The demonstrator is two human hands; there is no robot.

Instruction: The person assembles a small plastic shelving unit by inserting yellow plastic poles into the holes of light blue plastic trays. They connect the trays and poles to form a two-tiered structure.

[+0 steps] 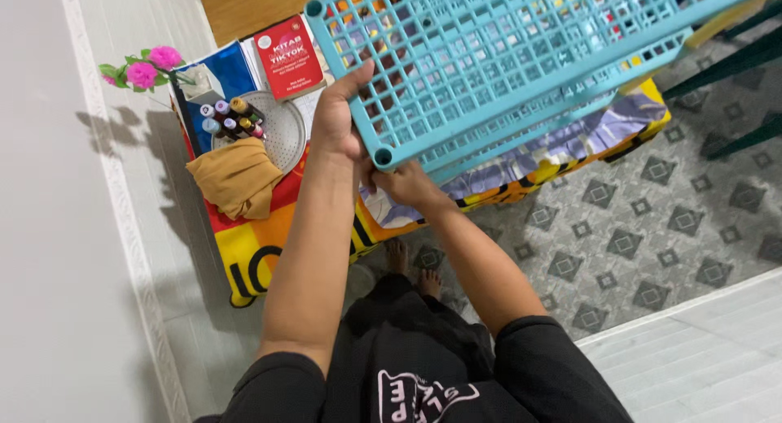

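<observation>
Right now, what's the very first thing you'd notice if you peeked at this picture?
The big turquoise plastic grid shelf jumps out, held up in the air across the top by the left hand and right hand. Below it lies a bright printed cloth, with pink flowers at the far left corner beside a red book.

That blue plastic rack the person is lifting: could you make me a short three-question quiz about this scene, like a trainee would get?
1. True or false: both hands grip the blue lattice rack at the same corner.
2. What lies beside the round metal tray of small bottles? A) a folded tan cloth B) a green towel C) a pair of shoes
3. What colour are the flowers near the wall?

Key
1. True: the left hand holds the top edge and the right hand sits under that corner.
2. A, the tan cloth.
3. Pink.
</observation>
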